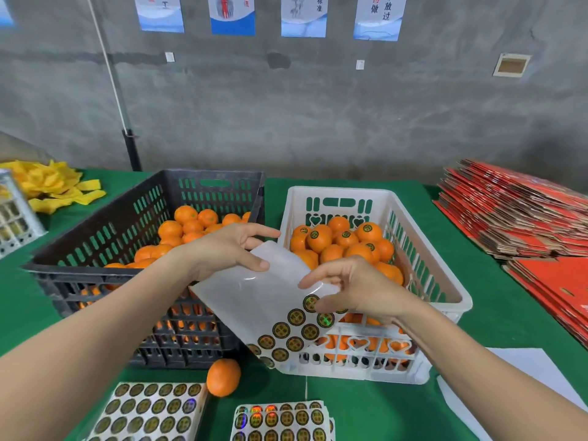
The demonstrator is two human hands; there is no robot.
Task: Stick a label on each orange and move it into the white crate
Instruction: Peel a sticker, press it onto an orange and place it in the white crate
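My left hand (227, 249) pinches the top edge of a mostly used label sheet (254, 300), held over the gap between the two crates. My right hand (346, 286) has its thumb and fingertips at a round label (311, 303) on the sheet's right side. Several round dark-and-gold labels remain along the sheet's lower part. The white crate (445, 281) on the right holds several labelled oranges (319, 239). The black crate (105, 224) on the left holds plain oranges (186, 214). One loose orange (223, 377) lies on the green table in front of the black crate.
Two full label sheets (149, 412) (280, 421) lie at the table's near edge. White paper (525, 374) lies at the near right. Flat red cartons (515, 211) are stacked at the far right. Yellow strips (54, 186) and a metal box (16, 218) sit at the far left.
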